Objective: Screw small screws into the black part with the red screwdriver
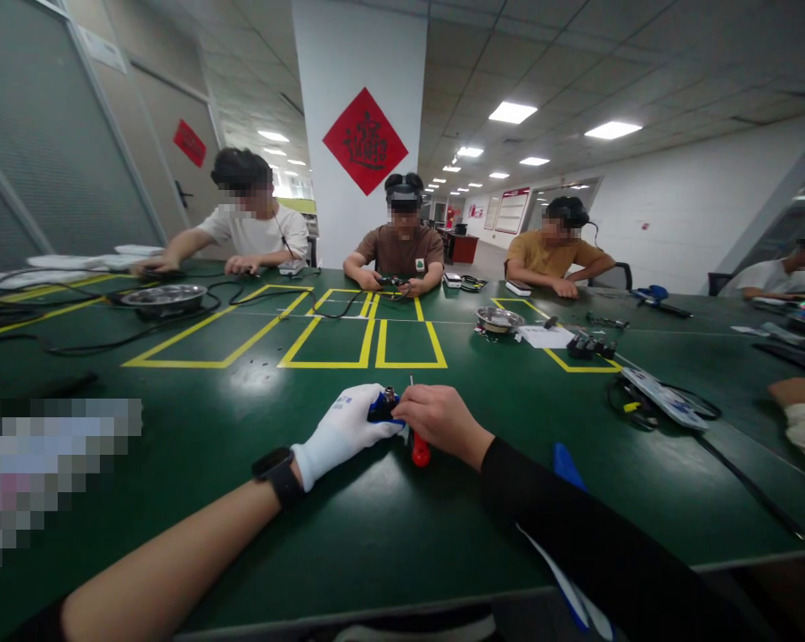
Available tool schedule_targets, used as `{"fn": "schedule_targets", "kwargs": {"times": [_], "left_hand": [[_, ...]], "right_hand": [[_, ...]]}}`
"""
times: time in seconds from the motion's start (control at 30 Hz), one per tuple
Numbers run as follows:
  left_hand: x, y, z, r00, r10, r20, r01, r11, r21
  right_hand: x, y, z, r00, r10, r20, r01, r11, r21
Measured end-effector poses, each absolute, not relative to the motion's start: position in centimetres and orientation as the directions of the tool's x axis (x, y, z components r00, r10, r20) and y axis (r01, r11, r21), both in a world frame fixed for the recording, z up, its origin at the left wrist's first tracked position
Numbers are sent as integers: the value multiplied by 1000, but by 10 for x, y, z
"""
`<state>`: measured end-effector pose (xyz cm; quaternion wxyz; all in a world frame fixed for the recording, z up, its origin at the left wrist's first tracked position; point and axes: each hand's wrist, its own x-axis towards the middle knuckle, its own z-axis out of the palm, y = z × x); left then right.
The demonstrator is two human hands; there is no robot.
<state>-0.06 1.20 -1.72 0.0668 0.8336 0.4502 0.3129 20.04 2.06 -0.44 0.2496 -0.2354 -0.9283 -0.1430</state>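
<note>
Pinching close together, the fingers of the right hand (439, 421) met the side of a small dark part (383, 407) with a metal tip; couldn't tell if they actually gripped it. The white-gloved left hand (349, 426) had its fingers curled snugly around that part, just above the green table (295, 553). A red-handled tool (420, 451) sat under the right hand, though whether the palm held it was hidden. Farther out, yellow tape outlines (328, 364) marked the tabletop, a metal bowl (499, 319) stood beyond to the right, and a person in brown (402, 245) sat opposite.
</note>
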Motion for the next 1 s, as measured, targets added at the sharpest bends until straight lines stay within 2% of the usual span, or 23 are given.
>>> {"fn": "schedule_targets", "kwargs": {"times": [0.13, 0.3, 0.53, 0.77, 1.0], "left_hand": [[0, 11, -17, 383, 801, 460, 738, -564, 370], [-1, 9, -14, 374, 802, 467, 743, -560, 367], [-2, 9, -12, 366, 815, 450, 747, -546, 380], [-2, 11, -14, 376, 809, 452, 740, -556, 378], [-3, 10, -14, 368, 805, 464, 733, -559, 388]], "right_hand": [[200, 20, -4, -744, 417, 521, 527, 847, 74], [198, 19, -3, -754, 396, 523, 521, 846, 110], [195, 16, -2, -735, 393, 552, 522, 848, 91], [194, 15, 1, -745, 429, 512, 553, 826, 113], [195, 15, 1, -758, 388, 524, 527, 837, 144]]}}
